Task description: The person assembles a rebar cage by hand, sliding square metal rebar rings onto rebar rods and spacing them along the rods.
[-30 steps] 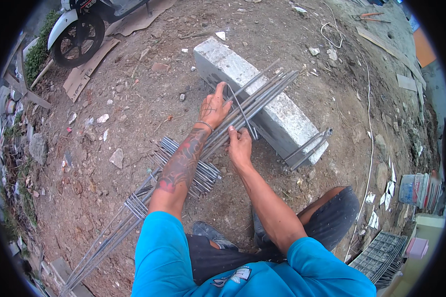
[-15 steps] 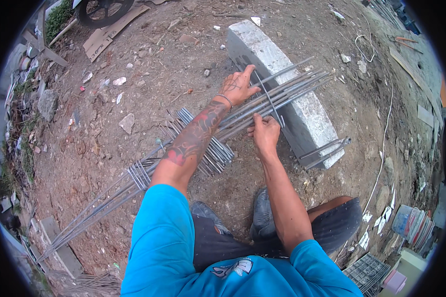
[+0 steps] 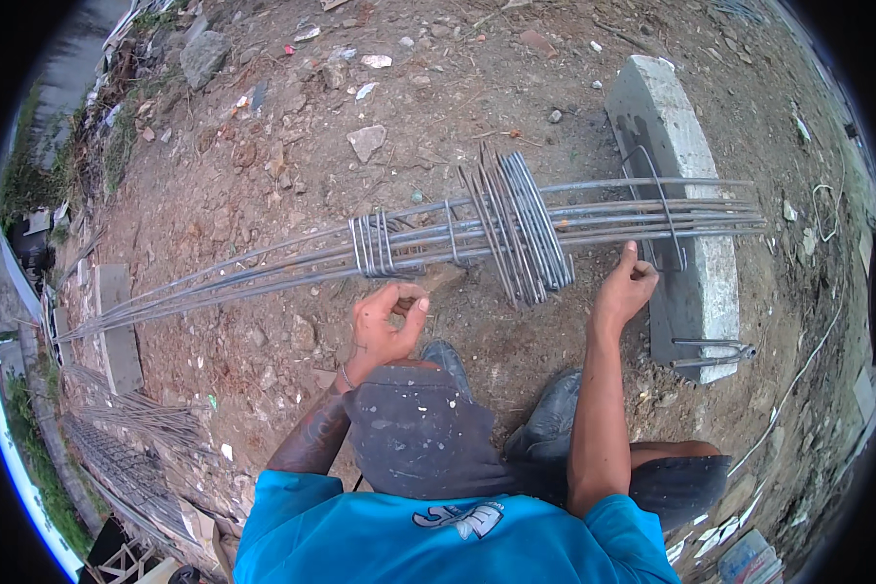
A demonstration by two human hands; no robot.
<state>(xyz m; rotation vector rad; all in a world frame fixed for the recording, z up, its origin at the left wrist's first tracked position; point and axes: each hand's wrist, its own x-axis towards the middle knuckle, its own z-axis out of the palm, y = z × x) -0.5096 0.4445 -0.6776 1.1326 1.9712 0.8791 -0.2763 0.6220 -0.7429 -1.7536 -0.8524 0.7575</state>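
Observation:
A bundle of long steel reinforcing bars runs left to right in front of me, its right end resting across a concrete block. One stirrup loops round the bars beside the block. A thick cluster of stirrups hangs on the bundle's middle, with a smaller group farther left. My left hand is over my knee, below the bars, fingers loosely curled with a gap inside and nothing visible in them. My right hand is just under the bars, thumb raised to the lowest one and apart from the bent fingers.
Short bent bars lie on the block's near end. Another block supports the bars' far left end. More thin rods are piled at the lower left. Stones, including a larger rock, dot the dirt ground.
My left hand has left the bars at the block and drawn back toward my knee. My right hand stays close to the bars beside the stirrup. The view has turned leftward.

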